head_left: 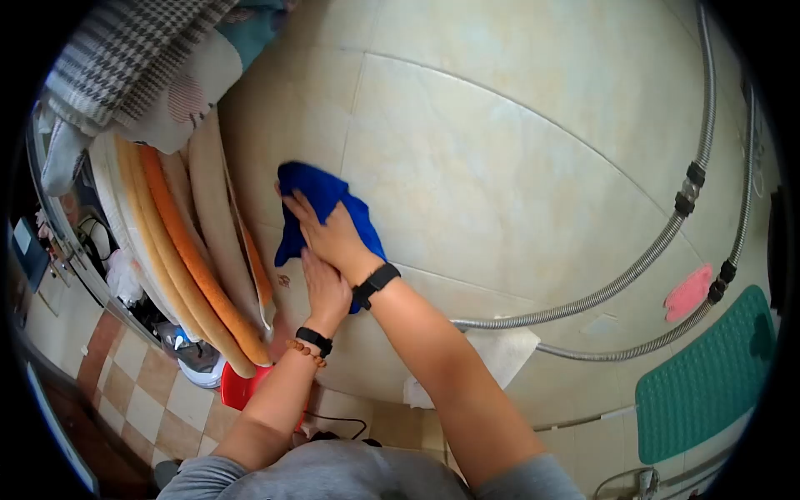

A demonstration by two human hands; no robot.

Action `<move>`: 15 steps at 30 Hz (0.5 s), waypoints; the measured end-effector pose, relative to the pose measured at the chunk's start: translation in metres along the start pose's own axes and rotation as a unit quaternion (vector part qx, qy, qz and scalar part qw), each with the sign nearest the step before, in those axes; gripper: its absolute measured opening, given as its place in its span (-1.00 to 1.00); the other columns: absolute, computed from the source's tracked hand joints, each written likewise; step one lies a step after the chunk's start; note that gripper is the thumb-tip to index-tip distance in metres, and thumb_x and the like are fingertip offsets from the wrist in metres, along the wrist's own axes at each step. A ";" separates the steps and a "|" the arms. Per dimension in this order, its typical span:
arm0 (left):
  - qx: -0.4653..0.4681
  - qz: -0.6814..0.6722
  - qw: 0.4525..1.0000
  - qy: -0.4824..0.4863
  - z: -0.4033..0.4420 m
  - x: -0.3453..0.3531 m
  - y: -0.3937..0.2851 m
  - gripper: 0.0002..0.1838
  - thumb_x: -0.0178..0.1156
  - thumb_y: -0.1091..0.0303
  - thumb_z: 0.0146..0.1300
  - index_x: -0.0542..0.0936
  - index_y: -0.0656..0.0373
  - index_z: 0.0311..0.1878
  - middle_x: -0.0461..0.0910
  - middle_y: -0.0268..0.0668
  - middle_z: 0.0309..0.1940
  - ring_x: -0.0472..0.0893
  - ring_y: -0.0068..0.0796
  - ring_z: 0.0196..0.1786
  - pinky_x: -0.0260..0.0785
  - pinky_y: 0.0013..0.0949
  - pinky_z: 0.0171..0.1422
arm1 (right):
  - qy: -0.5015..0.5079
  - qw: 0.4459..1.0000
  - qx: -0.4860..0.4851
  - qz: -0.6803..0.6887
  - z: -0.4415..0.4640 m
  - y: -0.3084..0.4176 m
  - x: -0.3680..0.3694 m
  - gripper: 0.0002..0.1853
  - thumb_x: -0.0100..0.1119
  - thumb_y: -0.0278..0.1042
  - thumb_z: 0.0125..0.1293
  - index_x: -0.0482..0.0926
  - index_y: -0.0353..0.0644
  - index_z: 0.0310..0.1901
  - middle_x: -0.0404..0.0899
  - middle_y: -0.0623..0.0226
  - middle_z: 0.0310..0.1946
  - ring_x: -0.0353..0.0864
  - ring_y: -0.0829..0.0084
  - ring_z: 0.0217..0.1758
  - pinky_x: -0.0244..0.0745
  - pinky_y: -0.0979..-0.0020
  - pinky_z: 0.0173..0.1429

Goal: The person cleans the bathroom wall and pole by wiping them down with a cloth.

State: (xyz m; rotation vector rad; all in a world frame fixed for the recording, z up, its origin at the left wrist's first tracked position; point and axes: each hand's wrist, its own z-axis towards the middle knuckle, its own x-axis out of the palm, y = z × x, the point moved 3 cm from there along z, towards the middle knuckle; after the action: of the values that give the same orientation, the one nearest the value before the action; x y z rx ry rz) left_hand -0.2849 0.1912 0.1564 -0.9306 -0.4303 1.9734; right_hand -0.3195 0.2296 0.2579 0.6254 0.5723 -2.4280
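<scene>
A blue cloth (361,218) is spread against the pale tiled wall (467,158). My right hand (337,237) presses it there, palm down, with the fingers stretched over the cloth and a black band on the wrist. Just below, my left hand (327,292) touches the heel of my right hand, its fingers extended along the lower part of the cloth. Part of the left fingers is hidden where the hands meet. A black band and a brown bead bracelet (306,352) circle my left wrist.
Hanging towels (179,225) in orange, cream and white stand close on the left, below a checked cloth (137,58). Metal hoses (617,296) curve down the right side, near a pink cloth (687,292) and a green mat (704,379). A white cloth (500,354) hangs below.
</scene>
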 end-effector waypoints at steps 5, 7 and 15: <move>-0.043 -0.127 0.982 -0.137 0.003 -0.005 0.008 -0.51 0.01 0.32 0.36 0.21 0.48 0.20 0.15 0.25 0.21 0.17 0.22 0.27 -0.04 0.02 0.40 | 0.042 0.994 0.053 -0.084 -0.009 -0.006 -0.064 -0.38 0.11 -0.33 0.16 0.33 0.05 0.33 0.52 0.17 -0.04 0.49 0.16 0.02 0.42 0.23 0.07; -0.010 -0.160 0.962 -0.220 0.052 -0.021 -0.035 -0.50 -0.01 0.29 0.39 0.17 0.48 0.21 0.20 0.17 0.12 0.20 0.11 0.22 -0.03 -0.08 0.39 | -0.029 0.981 0.054 -0.182 0.020 -0.022 -0.092 -0.37 0.13 -0.20 0.18 0.30 0.07 0.34 0.52 0.11 0.00 0.49 0.15 0.06 0.41 0.20 0.06; 0.196 0.044 0.932 -0.300 0.142 -0.006 -0.207 -0.32 -0.04 0.13 0.35 0.09 0.37 0.40 0.11 0.14 0.38 0.10 0.14 0.42 -0.20 0.13 0.48 | -0.155 0.898 0.242 -0.332 0.075 -0.100 -0.238 -0.20 0.02 -0.07 0.24 -0.04 -0.14 0.46 0.15 -0.05 0.37 0.03 -0.02 0.47 -0.09 0.04 0.48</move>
State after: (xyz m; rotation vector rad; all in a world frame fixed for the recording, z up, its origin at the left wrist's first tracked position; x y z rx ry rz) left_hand -0.2706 0.3074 0.3788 -0.0802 -0.3086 2.2983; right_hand -0.2282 0.3635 0.4727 0.2186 0.0198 -3.2775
